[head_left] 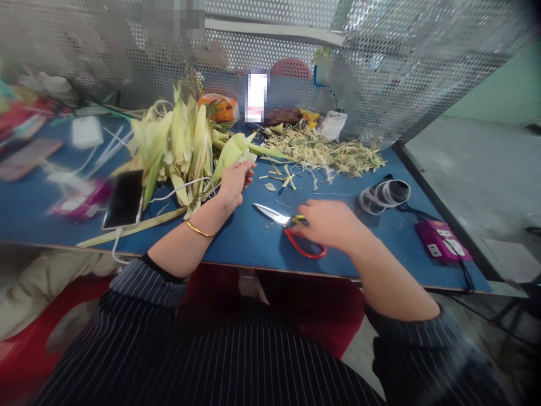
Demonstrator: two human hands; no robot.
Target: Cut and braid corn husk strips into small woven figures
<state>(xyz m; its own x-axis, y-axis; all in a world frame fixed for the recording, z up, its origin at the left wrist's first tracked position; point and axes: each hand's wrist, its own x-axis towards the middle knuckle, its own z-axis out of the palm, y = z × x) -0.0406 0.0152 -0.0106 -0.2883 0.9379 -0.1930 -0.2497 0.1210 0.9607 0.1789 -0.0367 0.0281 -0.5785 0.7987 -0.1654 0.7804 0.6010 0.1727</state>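
Observation:
My left hand [234, 181] is closed round a pale green corn husk leaf [231, 153] at the edge of a pile of husks [180, 144] on the blue table [249, 237]. My right hand [327, 224] lies over the red handles of a pair of scissors [291, 228], fingers curled round them. The scissor blades [270, 213] rest on the table and point left, toward my left hand. A gold bangle sits on my left wrist.
Shredded husk scraps [327, 149] lie heaped at the back right. A phone [125, 198] on a white cable lies left of the husks. Rolls of clear tape [384, 195] and a magenta device [442, 239] sit at the right. A perforated metal screen [380, 67] walls off the back.

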